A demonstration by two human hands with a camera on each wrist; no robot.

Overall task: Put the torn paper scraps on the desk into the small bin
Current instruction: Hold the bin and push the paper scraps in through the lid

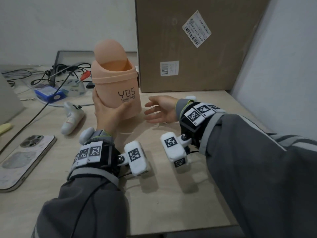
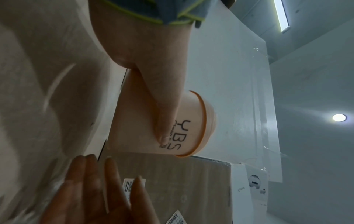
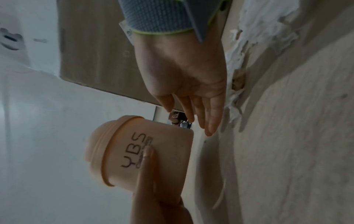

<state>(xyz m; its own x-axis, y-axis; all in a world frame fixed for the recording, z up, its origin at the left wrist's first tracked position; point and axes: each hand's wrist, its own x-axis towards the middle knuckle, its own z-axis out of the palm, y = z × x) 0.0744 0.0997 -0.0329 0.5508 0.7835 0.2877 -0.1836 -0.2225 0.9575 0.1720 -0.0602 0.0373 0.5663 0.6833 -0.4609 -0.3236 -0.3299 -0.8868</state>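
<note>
A small peach bin [image 1: 118, 86] marked YBS has its swing lid tipped up, so the mouth shows. My left hand [image 1: 108, 112] grips its lower body, thumb across the lettering, and holds it slightly off the desk [image 1: 163, 194]. My right hand [image 1: 154, 109] lies open just right of the bin, fingers straight and pointing left, holding nothing. In the right wrist view, white torn paper scraps [image 3: 264, 27] lie on the desk beside that hand [image 3: 191, 91], which is close to the bin [image 3: 149, 151]. The left wrist view shows my thumb [image 2: 166, 121] on the bin [image 2: 191, 121].
A large cardboard box [image 1: 188, 48] stands behind the hands. A wall panel [image 1: 283, 66] closes the right side. To the left lie a white controller [image 1: 72, 117], a face-down phone [image 1: 25, 157], and tangled cables with a blue box [image 1: 49, 95].
</note>
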